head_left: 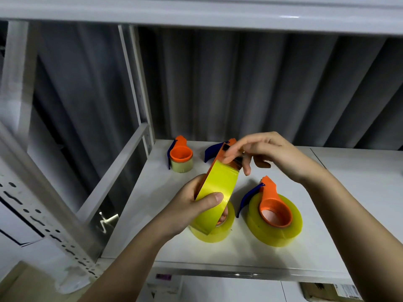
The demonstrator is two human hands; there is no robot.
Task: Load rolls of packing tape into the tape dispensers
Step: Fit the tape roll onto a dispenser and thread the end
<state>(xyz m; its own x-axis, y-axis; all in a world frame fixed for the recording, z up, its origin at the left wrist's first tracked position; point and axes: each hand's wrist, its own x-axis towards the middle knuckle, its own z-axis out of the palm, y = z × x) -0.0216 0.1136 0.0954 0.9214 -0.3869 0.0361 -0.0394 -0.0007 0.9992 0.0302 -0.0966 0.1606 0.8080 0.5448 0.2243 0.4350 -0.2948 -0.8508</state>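
Above shelf (250,256) front edge, hands (both gripping) hold tape dispenser (218,184)

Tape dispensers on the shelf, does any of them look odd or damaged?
Nothing looks damaged. The back left dispenser holds a much thinner, paler roll than the front right dispenser; another, partly hidden behind the right hand, can't be judged.

I see a bright yellow tape roll (214,192) at frame centre, glossy, w/ an orange dispenser (226,153) edge along it. Lower right: paler translucent yellow roll (274,221) on an orange dispenser w/ dark blue blade guard (247,198). Upper centre: small cream-yellow roll (181,165), orange hub, blue side. Shelf (272,253) is white; backdrop is grey corrugated panel (239,83), vertical ribs. Frame uprights light grey.
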